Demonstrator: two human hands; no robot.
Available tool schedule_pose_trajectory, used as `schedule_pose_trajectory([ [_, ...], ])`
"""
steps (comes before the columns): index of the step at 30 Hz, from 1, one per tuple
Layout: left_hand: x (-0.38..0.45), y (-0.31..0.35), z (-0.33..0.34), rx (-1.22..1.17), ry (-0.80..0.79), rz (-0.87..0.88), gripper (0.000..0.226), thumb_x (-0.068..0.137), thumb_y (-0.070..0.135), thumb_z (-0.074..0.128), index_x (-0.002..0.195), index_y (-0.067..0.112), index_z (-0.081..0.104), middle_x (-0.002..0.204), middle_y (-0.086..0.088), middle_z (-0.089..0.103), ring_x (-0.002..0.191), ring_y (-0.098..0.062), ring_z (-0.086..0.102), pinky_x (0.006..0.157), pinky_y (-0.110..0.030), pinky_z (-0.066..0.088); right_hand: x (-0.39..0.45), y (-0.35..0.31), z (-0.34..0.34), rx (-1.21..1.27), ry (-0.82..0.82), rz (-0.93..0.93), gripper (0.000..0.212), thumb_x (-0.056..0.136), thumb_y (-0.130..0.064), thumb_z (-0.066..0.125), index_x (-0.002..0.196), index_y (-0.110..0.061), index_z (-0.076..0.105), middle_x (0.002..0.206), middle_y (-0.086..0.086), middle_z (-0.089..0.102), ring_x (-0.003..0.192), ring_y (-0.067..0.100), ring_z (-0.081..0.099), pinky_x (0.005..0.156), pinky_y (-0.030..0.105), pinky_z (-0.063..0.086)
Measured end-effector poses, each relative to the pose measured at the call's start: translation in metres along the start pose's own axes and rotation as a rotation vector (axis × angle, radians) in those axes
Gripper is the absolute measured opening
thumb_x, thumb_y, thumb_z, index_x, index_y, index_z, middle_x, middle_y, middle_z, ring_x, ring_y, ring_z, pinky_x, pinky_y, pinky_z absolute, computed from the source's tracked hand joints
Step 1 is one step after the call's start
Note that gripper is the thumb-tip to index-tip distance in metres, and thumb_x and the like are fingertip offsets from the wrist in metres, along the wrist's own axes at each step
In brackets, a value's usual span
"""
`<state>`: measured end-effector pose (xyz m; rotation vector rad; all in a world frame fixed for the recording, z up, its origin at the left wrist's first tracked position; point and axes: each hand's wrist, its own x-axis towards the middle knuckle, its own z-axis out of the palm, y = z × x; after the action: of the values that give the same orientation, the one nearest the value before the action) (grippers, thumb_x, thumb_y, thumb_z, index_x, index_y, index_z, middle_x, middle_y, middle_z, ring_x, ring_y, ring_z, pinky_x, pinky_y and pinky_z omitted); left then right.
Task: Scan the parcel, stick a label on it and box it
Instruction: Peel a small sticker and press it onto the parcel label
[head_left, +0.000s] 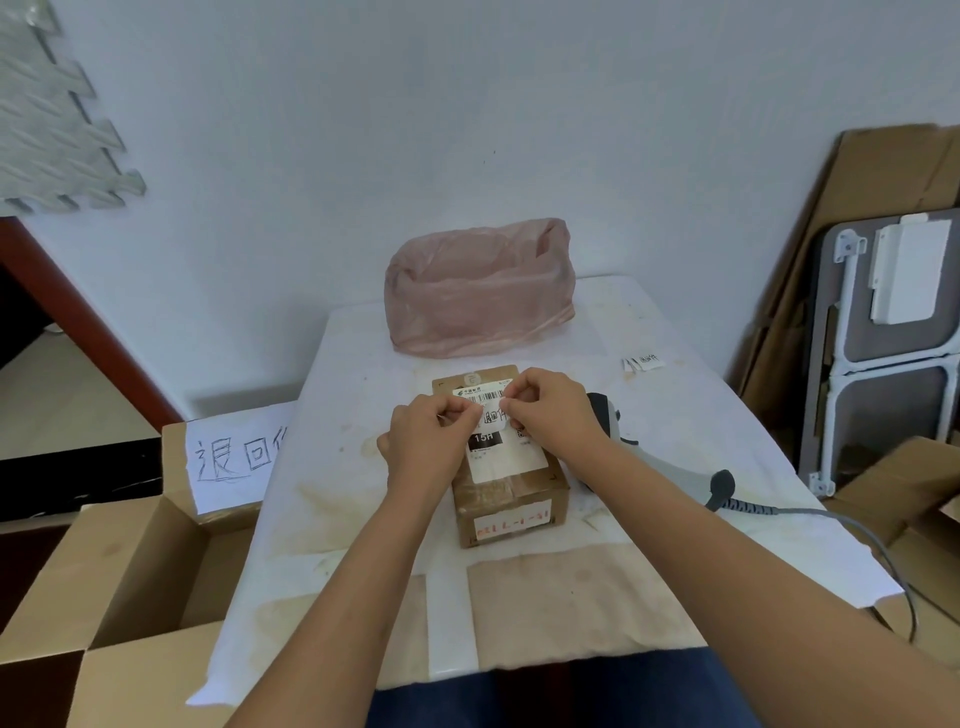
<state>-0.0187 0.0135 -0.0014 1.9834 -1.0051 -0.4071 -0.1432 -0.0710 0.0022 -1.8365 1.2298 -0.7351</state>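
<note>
A small brown cardboard parcel (511, 496) with a white shipping sheet on top sits in the middle of the white-covered table (675, 431). My left hand (428, 441) and my right hand (553, 405) hover just above its top, each pinching one end of a small white handwritten label (493, 414) stretched between them. The grey barcode scanner (654, 457) lies on the table right of the parcel, partly hidden by my right forearm. An open cardboard box (130, 561) with a handwritten paper sign stands left of the table.
A pink plastic bag (478, 296) sits at the table's far edge. Spare handwritten labels (644, 362) lie at the back right. The scanner cable (857, 535) trails off the right edge. Flattened cardboard and a folded table lean against the wall on the right.
</note>
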Motion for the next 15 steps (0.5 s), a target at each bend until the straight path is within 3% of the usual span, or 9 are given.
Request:
schedule_pose_trajectory([
  [5, 0.0039, -0.0013, 0.0023, 0.008, 0.022, 0.008, 0.022, 0.09, 0.051, 0.062, 0.086, 0.033, 0.075, 0.09, 0.009, 0.072, 0.103, -0.021, 0.062, 0.099, -0.047, 0.041, 0.0014, 0.0009, -0.0003, -0.001, 0.013, 0.013, 0.005, 0.086, -0.014, 0.067, 0.09, -0.012, 0.069, 0.087, 0.01, 0.075, 0.073, 0.016, 0.067, 0.075, 0.033, 0.058],
  [9, 0.0033, -0.0001, 0.0029, 0.044, 0.014, 0.025, 0.017, 0.089, 0.045, 0.066, 0.086, 0.03, 0.075, 0.083, 0.013, 0.067, 0.102, -0.02, 0.06, 0.086, -0.037, 0.03, 0.001, 0.0003, -0.0001, -0.008, 0.004, 0.013, 0.003, 0.085, -0.014, 0.068, 0.089, -0.014, 0.068, 0.087, 0.011, 0.075, 0.074, 0.016, 0.066, 0.079, 0.036, 0.059],
  [15, 0.0065, -0.0012, 0.0063, 0.106, 0.027, 0.024, 0.012, 0.09, 0.037, 0.064, 0.086, 0.029, 0.073, 0.081, 0.014, 0.061, 0.105, -0.019, 0.055, 0.083, -0.035, 0.025, -0.0008, -0.0015, -0.0043, -0.007, -0.051, 0.002, 0.01, 0.083, -0.013, 0.071, 0.09, -0.019, 0.068, 0.088, 0.006, 0.073, 0.078, 0.016, 0.066, 0.082, 0.039, 0.059],
])
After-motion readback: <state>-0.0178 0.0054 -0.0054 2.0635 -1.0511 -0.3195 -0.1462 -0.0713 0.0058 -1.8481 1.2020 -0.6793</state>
